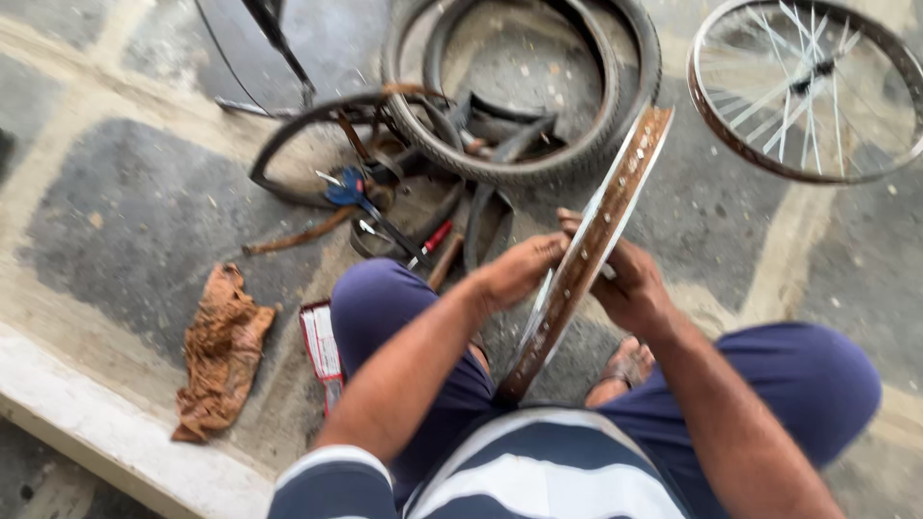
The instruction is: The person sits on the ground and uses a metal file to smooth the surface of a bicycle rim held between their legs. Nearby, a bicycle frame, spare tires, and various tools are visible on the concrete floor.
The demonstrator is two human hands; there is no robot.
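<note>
A bare, rusty bicycle wheel rim (pixel 615 202) stands on edge between my knees, slanting from my lap up to the right. My left hand (pixel 519 271) grips its left side at mid-height. On the other side my right hand (pixel 630 286) closes around it, fingers curled over the inner face. The rim has a row of spoke holes and no spokes.
A black tyre (pixel 524 163) lies on the stone floor ahead, with rubber strips, blue-handled pliers (pixel 348 187) and a red-handled screwdriver (pixel 433 242) beside it. A spoked wheel (pixel 808 91) lies top right. A brown rag (pixel 223 351) and small red-and-white packet (pixel 320 344) lie at left.
</note>
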